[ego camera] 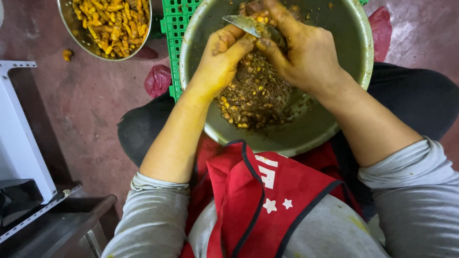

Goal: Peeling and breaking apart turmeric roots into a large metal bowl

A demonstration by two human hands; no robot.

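Note:
Both hands work over a large steel bowl resting between my knees. It holds a heap of brown and yellow peelings. My right hand grips a small knife with its blade pointing left. My left hand, stained yellow, pinches a small root piece just under the blade. The piece is mostly hidden by my fingers.
A second steel bowl of peeled yellow roots sits on the floor at upper left, one loose piece beside it. A green plastic crate lies under the big bowl. Red bags flank it. A white metal frame stands at left.

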